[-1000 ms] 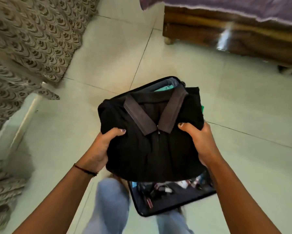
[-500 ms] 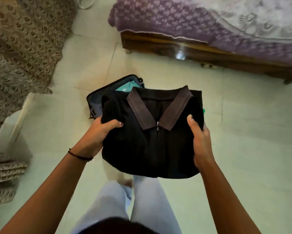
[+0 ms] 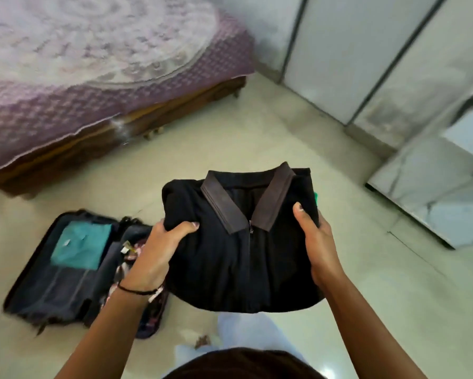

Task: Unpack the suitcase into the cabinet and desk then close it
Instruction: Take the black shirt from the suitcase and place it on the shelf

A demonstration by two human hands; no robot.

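The folded black shirt [image 3: 243,263] is up in the air over the floor [image 3: 366,296], not in the suitcase [image 3: 24,280]. The left hand [image 3: 158,250] grips its left side and the right hand [image 3: 318,242] grips its right side. Each thumb lies on top. The fingers are tucked under, so I cannot see them.

The suitcase lies open on the floor near the bed [image 3: 93,64], with a teal cloth [image 3: 82,244] inside. The cabinet [image 3: 339,56] stands past the far right corner of the floor. I cannot tell if a door is open.

I think the job now is to carry the shirt to the cabinet. To do it well, hold the shirt flat so the fold does not fall open. Grip both sides the same. If a door must be opened, slide one hand under the middle first, then let go with the other. More things sit in the suitcase, so there is plenty left to do.
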